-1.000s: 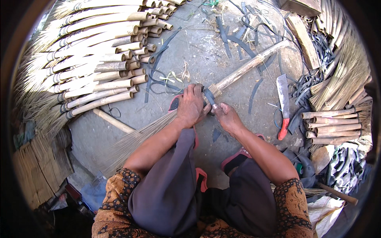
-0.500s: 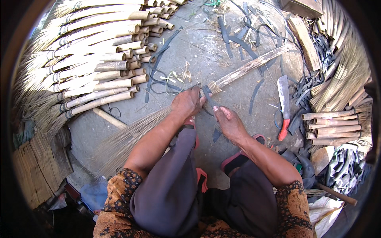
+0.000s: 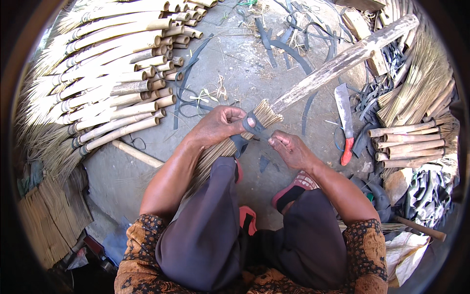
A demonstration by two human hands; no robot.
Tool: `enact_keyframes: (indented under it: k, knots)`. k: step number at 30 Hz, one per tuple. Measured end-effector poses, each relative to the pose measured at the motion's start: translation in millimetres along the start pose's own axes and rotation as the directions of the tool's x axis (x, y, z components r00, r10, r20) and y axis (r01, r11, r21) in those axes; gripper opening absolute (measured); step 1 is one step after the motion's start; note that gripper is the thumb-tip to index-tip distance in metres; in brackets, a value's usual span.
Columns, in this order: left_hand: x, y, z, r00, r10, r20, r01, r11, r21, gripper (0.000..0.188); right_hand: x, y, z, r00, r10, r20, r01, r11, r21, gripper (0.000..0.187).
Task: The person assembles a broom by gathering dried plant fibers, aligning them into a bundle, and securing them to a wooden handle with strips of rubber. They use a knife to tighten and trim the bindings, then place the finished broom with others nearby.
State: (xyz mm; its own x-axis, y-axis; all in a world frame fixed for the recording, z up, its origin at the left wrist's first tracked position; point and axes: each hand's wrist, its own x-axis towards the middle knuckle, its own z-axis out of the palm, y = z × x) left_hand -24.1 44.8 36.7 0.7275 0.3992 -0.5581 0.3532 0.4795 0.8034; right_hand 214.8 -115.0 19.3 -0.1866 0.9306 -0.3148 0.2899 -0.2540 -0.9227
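My left hand [image 3: 215, 128] is closed around a bundle of thin broom bristles [image 3: 267, 113] just below its blunt end, the thumb pressing on a dark rubber strip [image 3: 253, 126] that wraps the bundle. The strip's end stretches across to my right hand [image 3: 293, 149], which pinches it between thumb and fingers. From the bundle's blunt end a weathered wooden stick [image 3: 338, 67] reaches up and to the right; the bundle hides how it sits inside. The loose bristle ends run down-left under my left forearm, beside my knee.
Bamboo-handled brooms [image 3: 122, 100] lie piled at the left. A knife with a red handle [image 3: 346, 122] rests on the concrete at the right, near short bamboo pieces [image 3: 411, 149] and more bristles [image 3: 423, 83]. Rubber scraps [image 3: 289, 46] are scattered ahead. A bamboo pole [image 3: 137, 153] lies left of my hands.
The bundle and stick have been raised, the stick now reaching farther up-right. My left hand has shifted slightly left, its thumb now on the strip; my right hand has moved a little right, drawing the strip.
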Motion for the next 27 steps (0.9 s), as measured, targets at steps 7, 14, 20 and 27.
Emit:
enact_keyframes:
  k: [7,14,20,27]
  knots:
    - [7,-13,4,0.998,-0.058,-0.011,0.054,0.976,-0.210,0.043,8,-8,-7,0.994,-0.112,-0.015,0.106,0.973,-0.205,0.028]
    - [23,-35,-2,0.965,-0.201,-0.168,0.153,0.953,-0.260,0.024,0,-25,-6,0.982,-0.170,-0.086,0.128,0.923,-0.364,0.022]
    - [39,-53,2,0.946,-0.070,-0.316,0.142,0.967,0.211,0.027,4,-32,11,0.964,-0.256,-0.077,0.223,0.928,-0.297,0.020]
    - [32,-45,-6,0.999,-0.004,-0.053,-0.010,0.966,-0.258,0.028,15,-18,4,0.928,-0.365,-0.073,0.311,0.868,-0.388,0.013]
